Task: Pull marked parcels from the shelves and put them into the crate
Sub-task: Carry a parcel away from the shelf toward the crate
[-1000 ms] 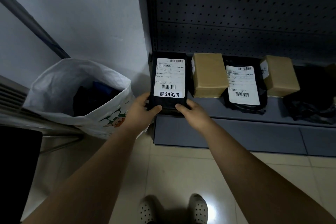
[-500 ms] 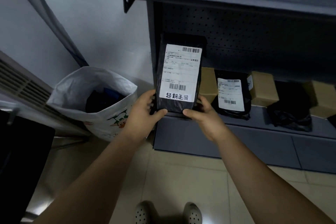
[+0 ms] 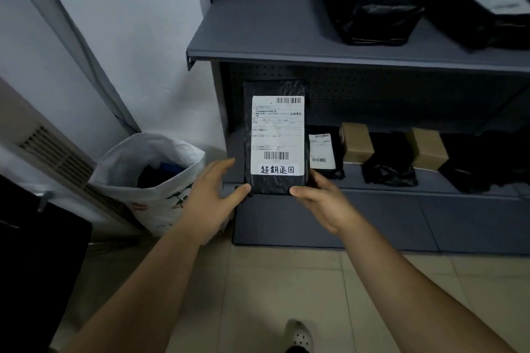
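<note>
A black plastic parcel [image 3: 275, 135] with a white shipping label and a handwritten mark along the label's bottom is held upright in front of the lower shelf [image 3: 430, 189]. My right hand [image 3: 324, 203] grips its bottom right corner, thumb on the front and fingers behind. My left hand [image 3: 212, 195] lies beside the bottom left corner with fingers straight; only its thumb tip touches the parcel. A white woven sack [image 3: 160, 152] with dark items inside stands open on the floor to the left. No crate shows.
The lower shelf holds a labelled black parcel [image 3: 322, 149], two cardboard boxes [image 3: 357, 142] [image 3: 427, 149] and black bags [image 3: 387, 163]. Two black parcels [image 3: 370, 8] [image 3: 481, 11] sit on the upper shelf [image 3: 258, 37]. A dark object [image 3: 34, 252] stands at the left on the tiled floor.
The parcel has been lifted off the lower shelf and raised. My left hand has loosened from a grip to straight fingers; my right hand keeps its hold. The view has tilted upward.
</note>
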Demonstrator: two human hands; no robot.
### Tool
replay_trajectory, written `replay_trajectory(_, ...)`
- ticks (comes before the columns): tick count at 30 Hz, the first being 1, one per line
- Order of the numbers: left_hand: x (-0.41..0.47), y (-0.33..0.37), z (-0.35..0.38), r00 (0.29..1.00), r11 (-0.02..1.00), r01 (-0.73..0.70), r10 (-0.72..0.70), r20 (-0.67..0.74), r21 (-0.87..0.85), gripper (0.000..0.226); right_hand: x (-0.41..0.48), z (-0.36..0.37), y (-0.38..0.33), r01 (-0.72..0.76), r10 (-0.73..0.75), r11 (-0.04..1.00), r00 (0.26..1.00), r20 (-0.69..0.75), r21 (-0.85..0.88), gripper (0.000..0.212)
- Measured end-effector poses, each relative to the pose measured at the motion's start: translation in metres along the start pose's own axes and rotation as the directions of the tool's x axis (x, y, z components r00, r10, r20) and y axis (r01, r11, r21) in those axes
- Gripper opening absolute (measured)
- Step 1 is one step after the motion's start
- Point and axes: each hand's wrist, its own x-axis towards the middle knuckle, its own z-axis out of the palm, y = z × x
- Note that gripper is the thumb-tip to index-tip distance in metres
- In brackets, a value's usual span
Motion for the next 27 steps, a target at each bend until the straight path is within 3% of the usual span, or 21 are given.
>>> replay_trajectory(9,-0.045,0.037,-0.055,0.964,0.957,-0.265,0.257,0.072,0.120,0.053,-0.102,0.028,-0.011,0.117,-0.095,0.987,0.977,-0.190,0.108,0.050)
replay_trajectory(17,-0.070,0.091,-0.090,0.921,0.918,-0.385,0.375,0.103,0.092,0.053,-0.173,0.055,-0.059,0.253,-0.216,0.962,0.936,-0.278,0.104,0.044)
replay_trajectory(24,-0.065,0.157,-0.094,0.870,0.871,-0.489,0.484,0.094,0.047,0.051,-0.217,0.038,-0.122,0.389,-0.345,0.918,0.883,-0.319,0.083,0.058)
replay_trajectory(27,-0.062,0.185,-0.080,0.850,0.854,-0.519,0.515,0.116,0.015,0.052,-0.236,0.021,-0.141,0.439,-0.388,0.894,0.857,-0.339,0.085,0.050)
